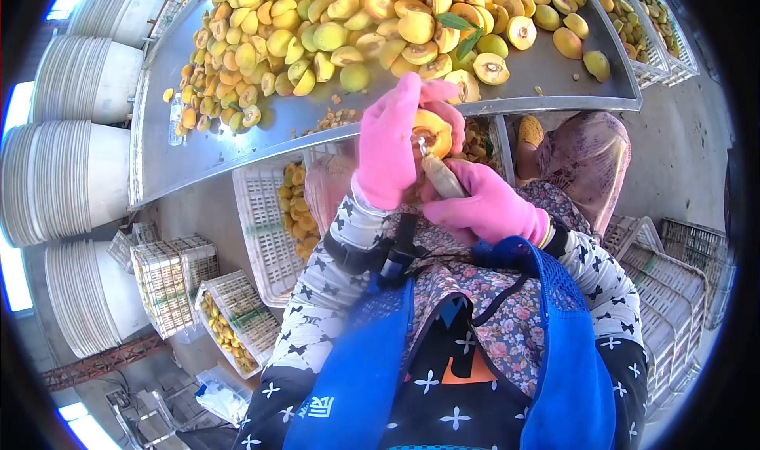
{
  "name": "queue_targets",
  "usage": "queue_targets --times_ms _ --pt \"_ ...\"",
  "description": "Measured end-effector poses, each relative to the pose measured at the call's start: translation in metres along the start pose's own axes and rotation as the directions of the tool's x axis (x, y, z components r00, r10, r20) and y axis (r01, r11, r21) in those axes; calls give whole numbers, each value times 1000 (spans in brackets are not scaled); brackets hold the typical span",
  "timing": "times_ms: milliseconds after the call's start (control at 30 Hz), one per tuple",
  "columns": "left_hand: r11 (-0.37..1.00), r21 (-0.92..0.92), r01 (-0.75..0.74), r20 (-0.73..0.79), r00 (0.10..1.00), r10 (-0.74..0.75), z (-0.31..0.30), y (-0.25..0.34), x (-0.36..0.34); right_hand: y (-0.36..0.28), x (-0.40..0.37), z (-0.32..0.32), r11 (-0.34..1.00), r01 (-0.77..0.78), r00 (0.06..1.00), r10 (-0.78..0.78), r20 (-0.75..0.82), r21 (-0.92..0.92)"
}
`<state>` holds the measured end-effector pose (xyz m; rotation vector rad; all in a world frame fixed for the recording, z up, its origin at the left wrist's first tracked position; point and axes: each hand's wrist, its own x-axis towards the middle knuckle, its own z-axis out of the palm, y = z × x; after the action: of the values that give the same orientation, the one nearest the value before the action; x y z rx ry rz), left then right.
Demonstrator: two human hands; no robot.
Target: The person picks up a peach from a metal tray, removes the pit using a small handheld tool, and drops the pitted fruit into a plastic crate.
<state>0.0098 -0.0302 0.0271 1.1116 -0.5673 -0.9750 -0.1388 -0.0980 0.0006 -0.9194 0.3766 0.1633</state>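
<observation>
My left hand, in a pink glove, is wrapped round a halved yellow peach with its cut face turned towards me. In a matching glove, my right hand grips a pitting tool by its pale tan handle. The tool's curved metal tip meets the cut face near the middle of the fruit. Both hands are above the near edge of a metal table. On it lies a heap of halved yellow peaches, some showing their pits, with green leaves among them.
Below the table edge, a white crate holds peach halves. Further crates of fruit stand at left, with stacked crates at right. Stacks of large white tubs line the left side. A clear bottle lies on the table.
</observation>
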Motion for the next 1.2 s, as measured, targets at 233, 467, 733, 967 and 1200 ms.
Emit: queue_targets --times_ms 233,467,733,967,1200 --pt "974 203 -105 111 990 84 -17 -11 -3 -6 -4 -25 983 -179 966 166 200 49" --pt "838 387 384 -240 920 -311 -108 27 -63 3 -17 -45 659 -15 1000 11 -11 -752" --pt "653 748 119 -215 974 68 -124 -36 -60 7 0 -38 721 -46 993 -42 -109 -692" --pt "579 813 -64 7 995 101 -156 -9 -72 18 -1 -50 757 -44 986 -74 -152 -652" --pt "367 926 92 -205 937 284 -178 39 -25 15 6 -47 732 36 986 -138 -96 -681"
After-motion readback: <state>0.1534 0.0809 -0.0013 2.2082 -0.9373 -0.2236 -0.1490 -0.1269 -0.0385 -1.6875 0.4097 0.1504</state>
